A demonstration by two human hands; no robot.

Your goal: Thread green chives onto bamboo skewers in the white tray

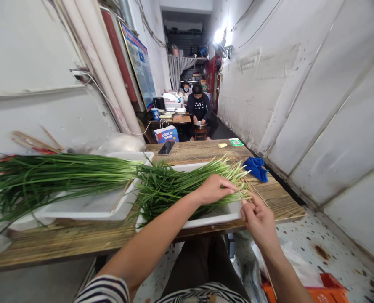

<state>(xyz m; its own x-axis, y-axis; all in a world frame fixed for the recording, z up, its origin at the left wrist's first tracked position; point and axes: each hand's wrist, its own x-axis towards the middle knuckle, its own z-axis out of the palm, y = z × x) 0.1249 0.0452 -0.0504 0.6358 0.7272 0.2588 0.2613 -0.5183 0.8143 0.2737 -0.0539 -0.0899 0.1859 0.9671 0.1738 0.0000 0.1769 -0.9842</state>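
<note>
Nearest you, past your striped sleeve [106, 290], an orange crate [328, 290] stands on the floor to your right. Your right hand [258, 214] is just beyond, its fingers curled in at the pale ends of the green stalks [180, 185]; a thin stick [269, 275] runs beside that wrist, and you cannot tell from here what the fingers close on. Your left hand [215, 188] lies across the stalks, seemingly pinching a few near their cut ends. The two hands are close together, fingertips almost meeting. The stalks lie over the white tray [215, 221] on the wooden table [284, 206], leaves toward your left.

The step in hand looks like gathering and lining up stalk ends between your fingers. Your next move probably calls for a light, steady pinch, keeping the ends even without bruising them.

To your left, a larger bunch [79, 170] spreads over a second tray [120, 210]. Farther on, more thin sticks [258, 187] lie near a blue cloth [256, 168], and a phone [167, 147] rests by the far edge. Beyond the table, a seated co-worker [199, 105] bends over a metal bowl [200, 124].
</note>
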